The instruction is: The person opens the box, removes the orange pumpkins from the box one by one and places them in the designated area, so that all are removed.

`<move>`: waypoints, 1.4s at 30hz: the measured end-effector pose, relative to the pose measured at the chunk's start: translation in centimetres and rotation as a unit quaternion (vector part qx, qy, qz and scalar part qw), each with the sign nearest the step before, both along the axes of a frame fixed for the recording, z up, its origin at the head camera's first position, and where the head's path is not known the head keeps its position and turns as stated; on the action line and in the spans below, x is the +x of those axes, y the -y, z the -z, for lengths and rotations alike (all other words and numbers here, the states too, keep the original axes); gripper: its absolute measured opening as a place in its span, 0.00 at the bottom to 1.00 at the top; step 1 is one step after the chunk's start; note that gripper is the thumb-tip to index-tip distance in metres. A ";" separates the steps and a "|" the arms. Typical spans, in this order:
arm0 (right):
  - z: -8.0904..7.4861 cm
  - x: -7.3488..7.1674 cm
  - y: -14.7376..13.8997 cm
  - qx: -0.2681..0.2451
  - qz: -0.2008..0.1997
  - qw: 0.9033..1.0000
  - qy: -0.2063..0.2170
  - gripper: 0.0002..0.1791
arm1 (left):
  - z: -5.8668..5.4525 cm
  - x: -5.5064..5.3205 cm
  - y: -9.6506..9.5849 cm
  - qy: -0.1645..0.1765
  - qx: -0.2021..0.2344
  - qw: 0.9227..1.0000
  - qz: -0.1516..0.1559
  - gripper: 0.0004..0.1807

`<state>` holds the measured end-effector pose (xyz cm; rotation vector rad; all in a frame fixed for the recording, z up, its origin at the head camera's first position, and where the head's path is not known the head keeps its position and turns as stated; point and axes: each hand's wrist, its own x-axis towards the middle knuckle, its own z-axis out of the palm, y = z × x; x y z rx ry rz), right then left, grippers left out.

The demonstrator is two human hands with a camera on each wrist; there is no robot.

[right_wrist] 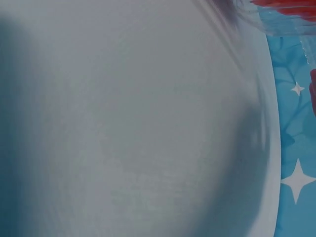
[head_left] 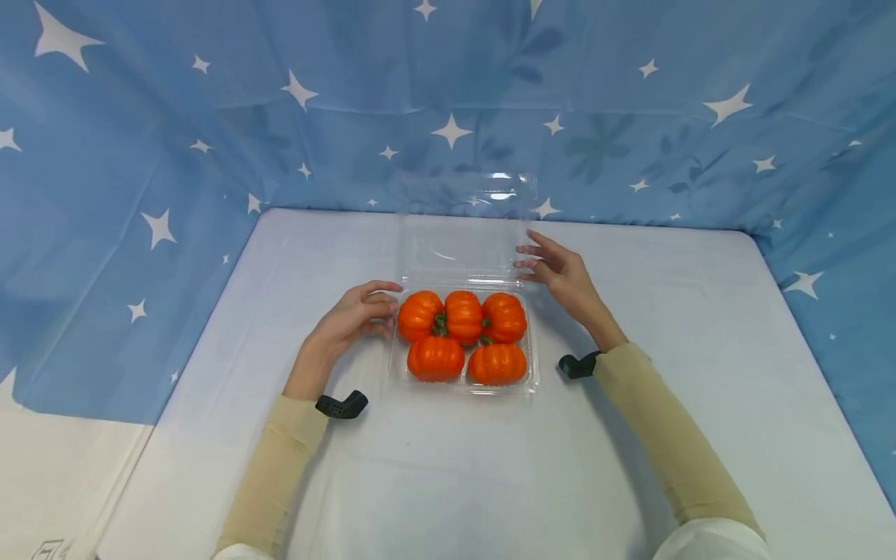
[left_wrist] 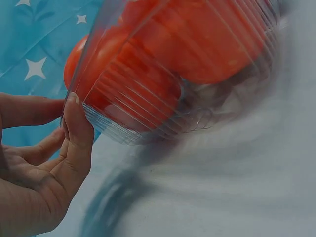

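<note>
A clear plastic clamshell container (head_left: 532,365) lies on the table with its lid (head_left: 455,241) folded back at the far side. Several small orange pumpkins (head_left: 435,358) with green stems fill its base in two rows. At the container's left side, my left hand (head_left: 353,317) pinches the rim, fingertips on either side of the plastic edge in the left wrist view. My right hand (head_left: 563,276) is beside the lid's right edge, fingers extended and spread, tips right at the plastic. Only a sliver of a finger (right_wrist: 313,91) shows in the right wrist view.
White cloth covers the table (head_left: 434,482). A blue curtain (head_left: 336,101) with white stars hangs behind it and along both sides. Each wrist wears a black camera band, the left one (head_left: 343,405) close to the container's near left corner.
</note>
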<state>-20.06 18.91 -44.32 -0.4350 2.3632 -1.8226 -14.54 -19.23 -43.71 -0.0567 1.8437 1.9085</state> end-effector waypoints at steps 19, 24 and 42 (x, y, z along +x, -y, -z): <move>1.6 -0.4 -0.3 0.019 0.000 0.989 0.147 0.30 | 1.0 -0.3 0.9 -0.008 0.018 0.999 0.032 0.25; 1.4 -0.3 -0.7 0.042 -0.004 0.986 0.159 0.29 | 1.1 -0.6 0.7 -0.008 0.027 0.999 0.037 0.26; -2.1 1.6 -0.8 0.255 0.015 0.965 0.066 0.31 | 1.0 -1.4 0.6 -0.015 0.020 0.999 0.037 0.25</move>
